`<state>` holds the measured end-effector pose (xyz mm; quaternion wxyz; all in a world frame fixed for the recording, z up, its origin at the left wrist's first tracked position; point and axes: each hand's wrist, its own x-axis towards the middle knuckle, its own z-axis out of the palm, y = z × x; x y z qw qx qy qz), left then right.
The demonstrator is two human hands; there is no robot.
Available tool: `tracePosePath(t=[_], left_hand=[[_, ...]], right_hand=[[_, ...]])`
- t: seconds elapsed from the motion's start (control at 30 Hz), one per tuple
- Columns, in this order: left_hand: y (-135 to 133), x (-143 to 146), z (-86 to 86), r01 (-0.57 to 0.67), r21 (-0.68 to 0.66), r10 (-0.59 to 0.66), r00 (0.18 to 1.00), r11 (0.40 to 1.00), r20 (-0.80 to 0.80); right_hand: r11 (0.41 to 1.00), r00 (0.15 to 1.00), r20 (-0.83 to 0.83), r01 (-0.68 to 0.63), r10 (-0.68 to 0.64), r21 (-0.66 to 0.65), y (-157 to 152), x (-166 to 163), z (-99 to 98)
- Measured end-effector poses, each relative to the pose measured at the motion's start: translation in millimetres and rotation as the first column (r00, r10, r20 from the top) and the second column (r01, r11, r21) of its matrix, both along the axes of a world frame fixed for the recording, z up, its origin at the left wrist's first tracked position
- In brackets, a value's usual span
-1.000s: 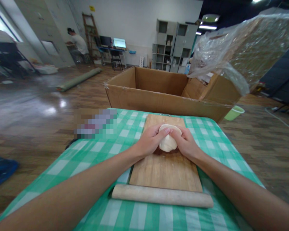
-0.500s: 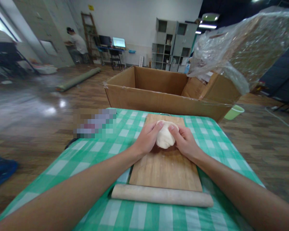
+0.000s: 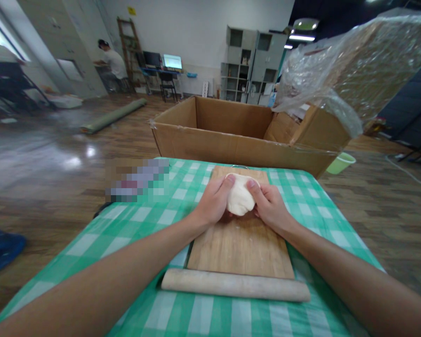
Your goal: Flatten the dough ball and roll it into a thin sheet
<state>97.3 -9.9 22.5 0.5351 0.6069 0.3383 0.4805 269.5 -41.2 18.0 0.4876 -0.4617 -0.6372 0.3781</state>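
Note:
A lump of white dough (image 3: 241, 195) is gripped from both sides over the far half of a wooden cutting board (image 3: 240, 245). On its left side my left hand (image 3: 214, 198) is closed around it, thumb pressing on top. My right hand (image 3: 269, 202) grips the other side, its thumb also on the dough's upper face. The other fingers are mostly hidden behind and under the dough. Across the near edge of the board lies a pale wooden rolling pin (image 3: 235, 285) on the checked tablecloth.
A green and white checked tablecloth (image 3: 119, 262) covers the table. Beyond its far edge stands a large open cardboard box (image 3: 238, 145) with plastic wrap on its right flap. A light green bin (image 3: 341, 163) is on the floor at right. A person (image 3: 114, 63) sits far left.
Both hands keep hold of the dough. Its shape shifts slightly, and my left thumb has moved a little to the left and up on it.

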Motion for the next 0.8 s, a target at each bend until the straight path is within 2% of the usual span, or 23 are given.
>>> tracePosePath(t=[0.13, 0.23, 0.37, 0.5, 0.6, 0.73, 0.8], left_hand=[[-0.7, 1.5, 0.4, 0.101, -0.099, -0.094, 0.992, 0.99, 0.082], [-2.4, 1.0, 0.6, 0.069, -0.079, -0.064, 0.996, 0.995, 0.061], [-3.2, 0.8, 1.1, 0.038, -0.066, -0.035, 0.998, 0.997, 0.049], [2.0, 1.8, -2.2, 0.107, -0.144, -0.088, 0.987, 0.984, 0.133], [9.4, 0.5, -6.4, 0.179, -0.196, -0.139, 0.97, 0.964, 0.2], [15.2, -3.4, -9.5, 0.257, -0.159, -0.236, 0.962, 0.953, 0.14], [14.9, -4.4, -9.9, 0.247, -0.127, -0.234, 0.966, 0.961, 0.107]], right_hand=[[0.997, 0.994, -0.103, 0.017, -0.024, -0.07, -1.0, -2.9, 1.4], [0.993, 0.983, -0.185, -0.006, -0.016, -0.12, -0.3, -3.5, 0.4], [0.998, 0.99, -0.137, 0.017, -0.024, -0.053, 0.3, -1.1, -2.9], [0.997, 0.993, -0.094, 0.077, -0.076, 0.012, -0.7, -0.4, -3.7], [0.997, 0.987, -0.142, 0.082, -0.082, -0.003, -1.3, -2.2, -1.7], [0.995, 0.979, -0.188, 0.064, -0.077, -0.074, -0.5, -3.5, 2.0], [0.993, 0.978, -0.202, 0.029, -0.051, -0.115, 0.5, -3.2, 3.2]])
